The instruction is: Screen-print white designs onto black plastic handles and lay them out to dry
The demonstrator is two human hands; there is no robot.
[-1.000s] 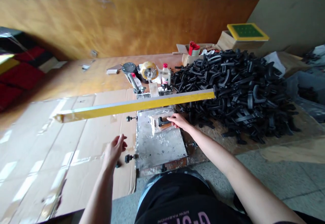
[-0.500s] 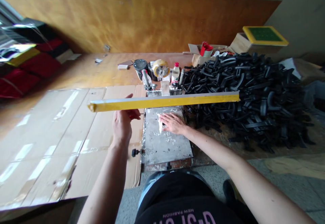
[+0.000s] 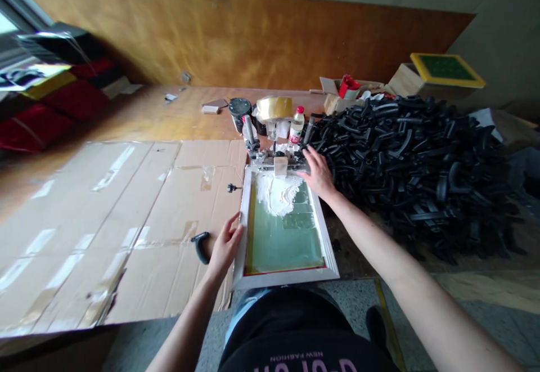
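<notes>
A screen-printing frame [image 3: 287, 276] with a green mesh lies flat in front of me. A thick patch of white ink [image 3: 276, 192] covers the far part of its mesh. My left hand [image 3: 225, 246] is at the frame's left edge, fingers apart, the fingertips seeming to touch it. My right hand [image 3: 319, 176] hovers by the far right corner, fingers spread and holding nothing. Close to it is a small pale block [image 3: 280, 166] at the hinge clamp [image 3: 264, 158]. A black curved part [image 3: 201, 247] lies on the cardboard left of my left hand.
Flattened cardboard [image 3: 139, 237] covers the table to the left. A big heap of black curved parts [image 3: 405, 158] fills the right. Behind the clamp stand a dark tub [image 3: 239, 112], a tape roll [image 3: 274, 107] and a red-capped bottle [image 3: 297, 125]. Red and black stacks [image 3: 80, 96] stand far left.
The raised frame has come down flat over the metal plate. My right hand has left the plate for the far right corner; my left hand has come nearer. The curved part now shows on the cardboard.
</notes>
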